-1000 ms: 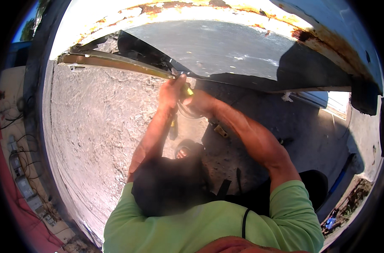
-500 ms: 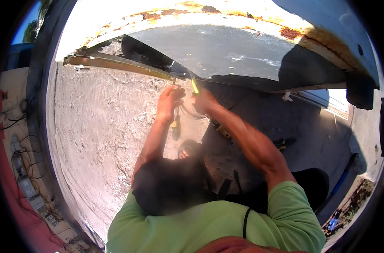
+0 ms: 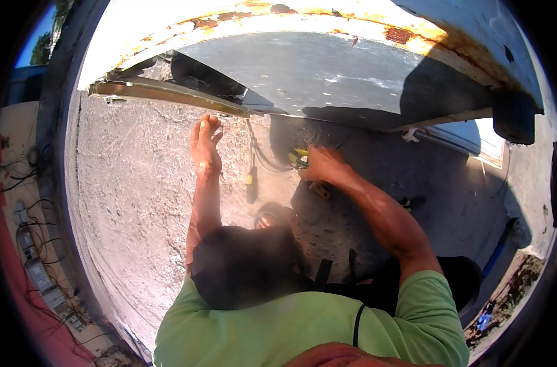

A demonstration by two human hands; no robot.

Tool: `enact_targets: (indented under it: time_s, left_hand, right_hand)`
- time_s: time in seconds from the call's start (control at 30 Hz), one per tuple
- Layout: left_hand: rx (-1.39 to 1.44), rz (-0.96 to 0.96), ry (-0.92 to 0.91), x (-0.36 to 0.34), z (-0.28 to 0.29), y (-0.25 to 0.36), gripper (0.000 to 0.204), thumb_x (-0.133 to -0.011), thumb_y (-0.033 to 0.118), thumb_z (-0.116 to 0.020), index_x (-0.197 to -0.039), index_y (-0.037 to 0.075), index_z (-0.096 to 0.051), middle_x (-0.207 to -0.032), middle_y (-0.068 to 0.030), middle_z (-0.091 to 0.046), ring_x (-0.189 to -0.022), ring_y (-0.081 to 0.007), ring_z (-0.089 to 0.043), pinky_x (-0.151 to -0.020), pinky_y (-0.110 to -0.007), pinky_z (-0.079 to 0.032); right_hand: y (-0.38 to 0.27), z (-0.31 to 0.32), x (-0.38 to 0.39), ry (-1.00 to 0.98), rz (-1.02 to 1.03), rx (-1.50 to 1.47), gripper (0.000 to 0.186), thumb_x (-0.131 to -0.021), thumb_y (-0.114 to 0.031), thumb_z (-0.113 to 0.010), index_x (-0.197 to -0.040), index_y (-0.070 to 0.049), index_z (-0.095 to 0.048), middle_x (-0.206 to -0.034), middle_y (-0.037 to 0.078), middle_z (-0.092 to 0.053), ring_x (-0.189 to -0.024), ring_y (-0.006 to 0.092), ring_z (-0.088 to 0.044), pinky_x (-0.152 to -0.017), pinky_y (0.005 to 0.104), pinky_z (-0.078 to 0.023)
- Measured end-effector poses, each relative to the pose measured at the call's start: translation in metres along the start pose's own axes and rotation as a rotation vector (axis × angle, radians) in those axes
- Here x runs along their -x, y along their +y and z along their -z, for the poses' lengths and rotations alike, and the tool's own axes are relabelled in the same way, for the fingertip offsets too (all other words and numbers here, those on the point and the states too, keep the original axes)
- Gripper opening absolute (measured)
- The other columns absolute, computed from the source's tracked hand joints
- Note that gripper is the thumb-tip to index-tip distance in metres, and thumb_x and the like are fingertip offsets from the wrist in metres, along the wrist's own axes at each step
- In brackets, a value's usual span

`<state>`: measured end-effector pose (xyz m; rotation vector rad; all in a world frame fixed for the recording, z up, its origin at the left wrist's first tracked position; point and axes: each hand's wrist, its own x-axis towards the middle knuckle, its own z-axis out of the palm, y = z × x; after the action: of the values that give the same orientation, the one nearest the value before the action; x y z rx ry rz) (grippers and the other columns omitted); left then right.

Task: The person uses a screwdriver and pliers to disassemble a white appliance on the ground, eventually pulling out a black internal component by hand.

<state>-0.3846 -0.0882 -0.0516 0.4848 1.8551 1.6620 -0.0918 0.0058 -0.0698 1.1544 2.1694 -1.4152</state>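
In the head view, your right hand (image 3: 323,164) had its fingers closed around a yellow tool (image 3: 300,152), which jutted out to their left; your left hand (image 3: 206,145), fingers loosely bent, was near the metal rail (image 3: 174,95).

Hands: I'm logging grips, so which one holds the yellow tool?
The right hand: it grips the yellow tool. The left hand, just below the metal strip, shows nothing held.
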Motion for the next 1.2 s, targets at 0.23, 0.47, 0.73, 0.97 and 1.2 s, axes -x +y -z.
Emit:
enact_targets:
  time_s: [0.23,0.47,0.73,0.97,1.2]
  left_hand:
    - [0.17,-0.038,-0.092,-0.049,0.017,0.015,0.056,-0.106,0.054,-0.043,-0.134,0.007,-0.052,-0.138,-0.0107,-0.058,-0.134,-0.0272,-0.049,-0.111,-0.05,-0.032]
    - [0.306,0.042,-0.313,-0.089,0.02,0.06,0.048,-0.103,0.05,-0.047,-0.133,0.014,-0.058,-0.135,-0.0071,-0.061,-0.126,-0.0264,-0.054,-0.109,-0.053,-0.038]
    - [0.135,-0.024,-0.79,-0.18,0.06,0.068,0.035,-0.1,0.037,-0.059,-0.128,0.016,-0.06,-0.126,-0.0026,-0.065,-0.117,-0.0216,-0.059,-0.106,-0.043,-0.044]
    - [0.396,0.243,-0.589,-0.157,0.007,0.065,0.061,-0.104,0.059,-0.042,-0.136,0.008,-0.054,-0.133,-0.0104,-0.059,-0.12,-0.0258,-0.056,-0.108,-0.042,-0.043]
    - [0.405,0.159,-0.789,-0.196,0.047,0.057,0.046,-0.105,0.052,-0.049,-0.124,0.01,-0.054,-0.111,-0.0018,-0.059,-0.102,-0.0141,-0.054,-0.096,-0.035,-0.047]
  right_hand:
    - [-0.037,-0.016,-0.051,0.466,0.402,-0.266,0.053,-0.092,-0.039,-0.067,-0.12,0.007,-0.065,-0.112,0.027,-0.07,-0.113,0.0379,-0.066,-0.099,0.0415,-0.05]
    - [-0.116,0.005,-0.093,0.375,0.228,-0.872,0.049,-0.101,-0.039,-0.059,-0.129,0.001,-0.063,-0.124,0.018,-0.069,-0.116,0.023,-0.065,-0.099,0.0313,-0.047]
    - [-0.127,-0.007,-0.144,0.215,0.372,-1.159,0.03,-0.099,-0.03,-0.063,-0.12,-0.008,-0.068,-0.108,0.003,-0.067,-0.098,0.0143,-0.059,-0.085,0.0309,-0.047]
    - [-0.093,-0.011,-0.146,0.172,0.291,-1.23,0.034,-0.099,-0.03,-0.063,-0.129,-0.014,-0.066,-0.124,0.0,-0.065,-0.114,0.0145,-0.059,-0.095,0.0351,-0.048]
    - [-0.106,-0.011,-0.142,0.104,0.3,-1.331,0.042,-0.101,-0.031,-0.058,-0.139,-0.012,-0.06,-0.124,0.001,-0.066,-0.116,0.0153,-0.058,-0.095,0.0361,-0.048]
